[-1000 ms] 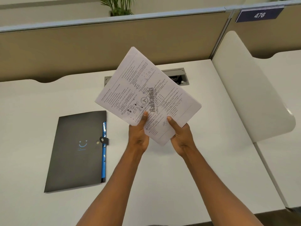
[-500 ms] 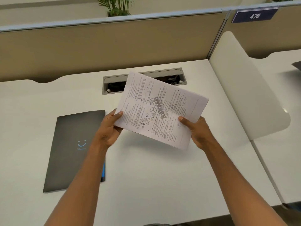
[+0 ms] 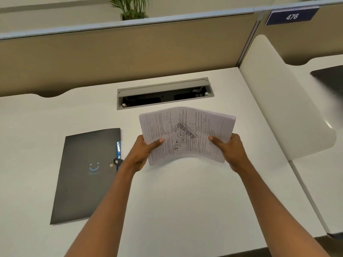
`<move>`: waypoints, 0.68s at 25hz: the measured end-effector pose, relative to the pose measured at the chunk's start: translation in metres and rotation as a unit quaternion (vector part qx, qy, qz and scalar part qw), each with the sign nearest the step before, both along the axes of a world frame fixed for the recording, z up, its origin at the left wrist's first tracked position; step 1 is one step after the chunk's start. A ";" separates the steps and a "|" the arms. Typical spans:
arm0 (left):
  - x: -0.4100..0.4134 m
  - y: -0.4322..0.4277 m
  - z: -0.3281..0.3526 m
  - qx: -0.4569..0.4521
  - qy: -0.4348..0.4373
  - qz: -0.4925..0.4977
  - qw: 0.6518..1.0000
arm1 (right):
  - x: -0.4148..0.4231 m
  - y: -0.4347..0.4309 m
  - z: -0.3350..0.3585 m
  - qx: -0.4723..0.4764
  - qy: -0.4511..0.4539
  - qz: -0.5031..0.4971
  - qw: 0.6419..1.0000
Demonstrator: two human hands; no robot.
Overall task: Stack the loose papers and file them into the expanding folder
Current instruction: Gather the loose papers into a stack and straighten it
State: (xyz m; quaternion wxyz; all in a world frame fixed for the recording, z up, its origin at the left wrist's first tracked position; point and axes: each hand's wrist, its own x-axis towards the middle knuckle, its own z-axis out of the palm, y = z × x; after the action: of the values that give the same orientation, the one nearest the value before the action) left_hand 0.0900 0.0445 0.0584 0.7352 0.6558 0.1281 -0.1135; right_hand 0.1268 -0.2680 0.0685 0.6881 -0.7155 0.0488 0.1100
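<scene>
- I find the expanding folder (image 3: 87, 175) lying flat and closed on the tabletop (image 3: 185, 201), snap tab fastened at its right edge; its contents are hidden apart from a blue sliver at that edge.
- The recessed cable tray (image 3: 164, 93) at the back stands open, with dark cabling inside.
- I see the paper stack (image 3: 185, 134) held above the tabletop, right of the folder and apart from it, bowed upward along its middle.
- Left hand (image 3: 143, 154) fingers clasp the stack's left edge; right hand (image 3: 232, 151) fingers clasp its right edge.
- Against half a second ago, the stack is squared to me and arched, and both hands sit nearer its lower corners.
</scene>
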 end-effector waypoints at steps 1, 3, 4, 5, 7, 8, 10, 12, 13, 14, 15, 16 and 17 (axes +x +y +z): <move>-0.001 -0.006 -0.002 0.021 -0.020 0.017 0.999 | -0.002 0.003 -0.003 -0.002 -0.015 -0.015 1.000; -0.004 -0.017 -0.005 0.037 -0.043 0.046 0.997 | -0.006 0.009 -0.011 -0.004 -0.034 -0.037 0.999; -0.005 -0.021 -0.008 0.039 -0.048 0.059 0.996 | -0.007 0.011 -0.014 -0.002 -0.039 -0.048 0.998; -0.007 -0.024 -0.012 0.038 -0.054 0.070 0.995 | -0.008 0.012 -0.017 0.002 -0.040 -0.057 0.998; -0.010 -0.027 -0.020 0.034 -0.064 0.084 0.994 | -0.010 0.014 -0.023 0.016 -0.036 -0.073 0.997; -0.011 -0.028 -0.024 0.034 -0.066 0.092 0.993 | -0.011 0.014 -0.026 0.024 -0.034 -0.079 0.996; -0.012 -0.029 -0.032 0.032 -0.070 0.102 0.992 | -0.013 0.015 -0.030 0.039 -0.028 -0.084 0.995; -0.013 -0.031 -0.037 0.027 -0.065 0.112 0.991 | -0.015 0.016 -0.034 0.044 -0.024 -0.079 0.996; -0.013 -0.033 -0.038 0.026 -0.060 0.117 0.991 | -0.016 0.016 -0.037 0.041 -0.023 -0.074 0.996; -0.014 -0.034 -0.039 0.025 -0.059 0.118 0.991 | -0.017 0.015 -0.040 0.036 -0.022 -0.069 0.997; -0.014 -0.035 -0.039 0.027 -0.061 0.117 0.991 | -0.017 0.015 -0.042 0.032 -0.019 -0.066 0.997; -0.013 -0.034 -0.039 0.029 -0.065 0.116 0.991 | -0.016 0.014 -0.043 0.029 -0.016 -0.065 0.997; -0.012 -0.034 -0.039 0.031 -0.068 0.116 0.990 | -0.015 0.012 -0.045 0.026 -0.014 -0.066 0.997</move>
State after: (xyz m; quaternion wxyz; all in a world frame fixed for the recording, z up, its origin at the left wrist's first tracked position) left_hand 0.0777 0.0109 0.0194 0.7296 0.6654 0.1562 0.0212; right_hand 0.1117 -0.2558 0.0239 0.7129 -0.6940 0.0833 0.0556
